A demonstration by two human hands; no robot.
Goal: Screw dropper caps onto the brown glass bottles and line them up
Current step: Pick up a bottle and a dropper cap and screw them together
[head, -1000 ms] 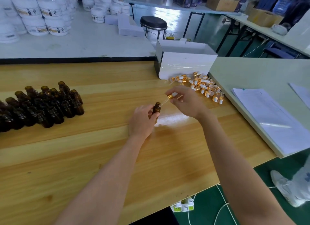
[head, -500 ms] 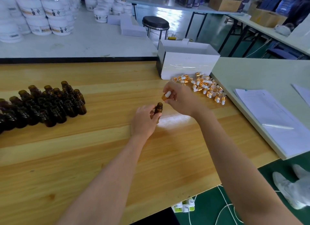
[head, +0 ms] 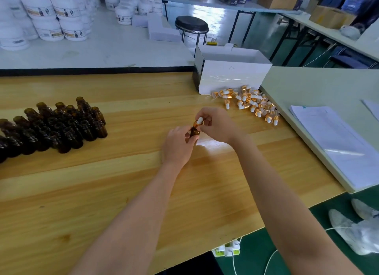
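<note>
Holding the little brown bottle (head: pixel 194 133) in your left hand (head: pixel 178 145), you are working near the middle of the desk (head: pixel 123 192), a bit toward the far edge. Your left fingers are curling round its side. Your right hand (head: pixel 217 127) is pinching the cap (head: pixel 199 121), which is sitting right on the bottle's mouth.

The bottle is standing tall, with its mouth pointing up and tipping a little away from you. The cap's white rubber top is pointing the same way.

Being glass, the bottle is probably light, hard, smooth and easy to break. Gripping its round side looks best, and turning the cap by its gold ring, not the squishy top.

The open bottles (head: pixel 61 129) are waiting by the left edge. The loose caps (head: pixel 250 104) are lying by the right edge, beside a white box (head: pixel 231 75).
</note>
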